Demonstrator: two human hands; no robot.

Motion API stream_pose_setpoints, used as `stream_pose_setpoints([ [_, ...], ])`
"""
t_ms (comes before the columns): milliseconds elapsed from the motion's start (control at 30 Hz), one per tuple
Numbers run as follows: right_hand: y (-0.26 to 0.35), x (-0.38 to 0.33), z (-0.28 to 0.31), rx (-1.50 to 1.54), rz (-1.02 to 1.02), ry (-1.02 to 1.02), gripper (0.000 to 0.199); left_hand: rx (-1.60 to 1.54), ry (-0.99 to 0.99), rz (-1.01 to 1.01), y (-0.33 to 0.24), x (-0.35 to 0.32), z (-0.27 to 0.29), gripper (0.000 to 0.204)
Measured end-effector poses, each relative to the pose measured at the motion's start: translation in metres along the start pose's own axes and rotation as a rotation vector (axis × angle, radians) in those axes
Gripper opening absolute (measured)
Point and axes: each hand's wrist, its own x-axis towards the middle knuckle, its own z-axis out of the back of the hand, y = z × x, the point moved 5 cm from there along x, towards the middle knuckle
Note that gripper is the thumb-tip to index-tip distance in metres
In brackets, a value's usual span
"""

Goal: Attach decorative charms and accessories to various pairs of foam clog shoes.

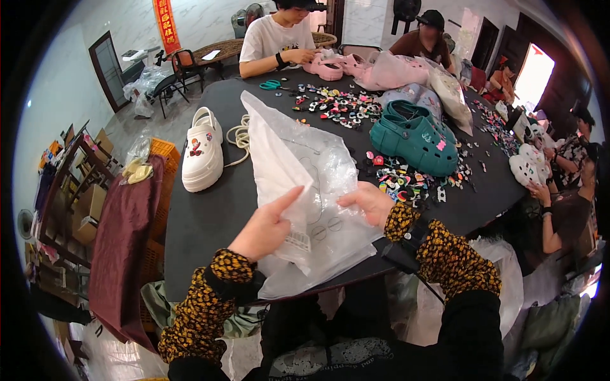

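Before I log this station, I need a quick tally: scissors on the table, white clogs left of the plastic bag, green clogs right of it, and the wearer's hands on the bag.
Scissors: 1
White clog, left of the plastic bag: 1
Green clogs, right of it: 2
Wearer's hands, left and right, on the bag: 2
Total: 6

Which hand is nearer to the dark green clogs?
Right. The right hand is on the near side of the dark green clogs, slightly left; the left hand is farther left, at the translucent plastic bag.
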Motion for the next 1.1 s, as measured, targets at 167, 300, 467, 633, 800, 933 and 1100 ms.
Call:
stream_pose_setpoints([
  [167, 0.024, -0.03, -0.043, 0.245, 0.015, 0.164, 0.03, 0.389, -0.015, -0.21, -0.017, 0.015, -0.025, 0.056],
  [300, 0.022, -0.039, -0.041, 0.209, 0.101, 0.111, 0.031, 0.412, 0.061, -0.272, -0.034, 0.016, -0.051, 0.047],
  [467, 0.028, -0.041, -0.017, 0.228, 0.169, 0.024, 0.027, 0.49, 0.193, -0.34, -0.043, 0.01, -0.086, 0.042],
  [633, 0.078, -0.07, 0.032, 0.287, 0.382, -0.046, 0.038, 0.496, 0.187, -0.653, -0.091, -0.016, -0.106, 0.042],
  [800, 0.127, -0.104, 0.112, 0.244, 0.52, -0.317, 0.04, 0.55, 0.076, -0.81, -0.111, -0.035, -0.101, 0.041],
  [933, 0.161, -0.155, 0.194, 0.278, 0.679, -0.52, 0.042, 0.615, 0.07, -0.752, -0.096, -0.032, -0.103, 0.04],
  [1100, 0.181, -0.225, 0.317, 0.069, 0.945, -0.777, 0.038, 0.591, -0.071, -0.448, -0.035, -0.048, -0.076, 0.038],
])
